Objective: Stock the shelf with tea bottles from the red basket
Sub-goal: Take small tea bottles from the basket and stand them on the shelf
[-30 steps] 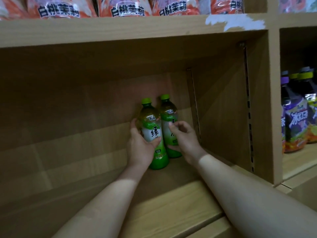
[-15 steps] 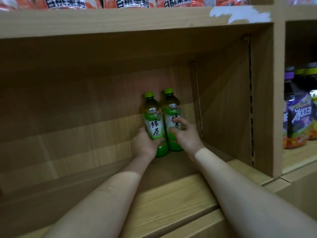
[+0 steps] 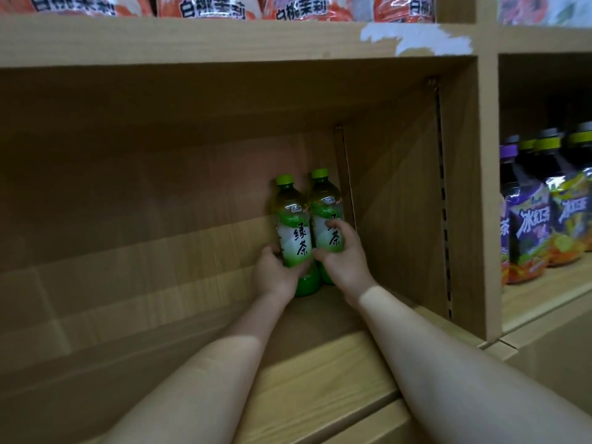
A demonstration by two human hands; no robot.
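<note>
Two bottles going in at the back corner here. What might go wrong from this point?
1. The left green tea bottle and right green tea bottle are tall, narrow and touching; if the left hand or right hand drags on release, one may topple the other.
2. The right bottle stands close to the side wall; pulling that hand out could knock it.
3. Both sit deep in the shelf, in shadow, so a lean may go unnoticed.

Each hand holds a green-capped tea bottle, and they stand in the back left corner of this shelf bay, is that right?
No: the head view shows them in the back right corner, beside the right side panel. Otherwise correct: the left hand grips the left bottle, the right hand grips the right bottle, both green-capped.
</note>
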